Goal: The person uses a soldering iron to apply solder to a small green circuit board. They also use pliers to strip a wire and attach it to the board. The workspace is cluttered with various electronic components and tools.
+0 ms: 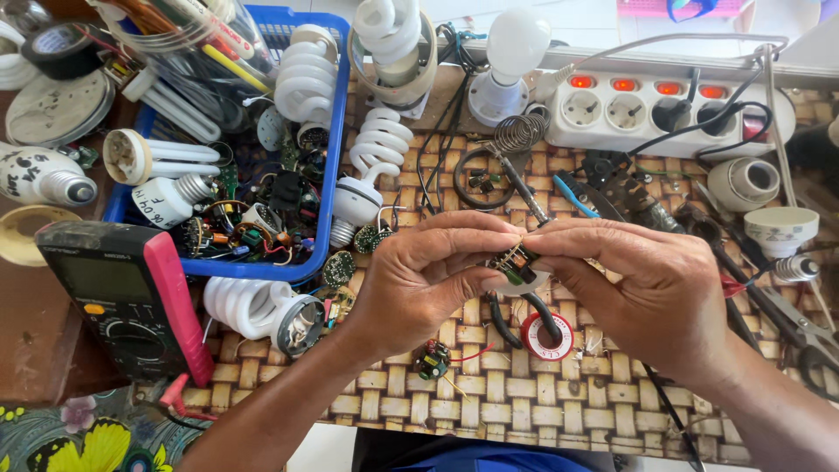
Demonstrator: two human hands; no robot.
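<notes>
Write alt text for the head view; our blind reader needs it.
Left hand and right hand together pinch a small circuit board over a woven mat. Spiral lamps fill a blue basket; a multimeter lies left.

Multimeter [131, 301] lies far left on the mat's edge: dark body, pink side, blank grey-green screen [90, 278]. Small round solder reel [548, 336] below the hands carries a red-and-white ring label.
</notes>
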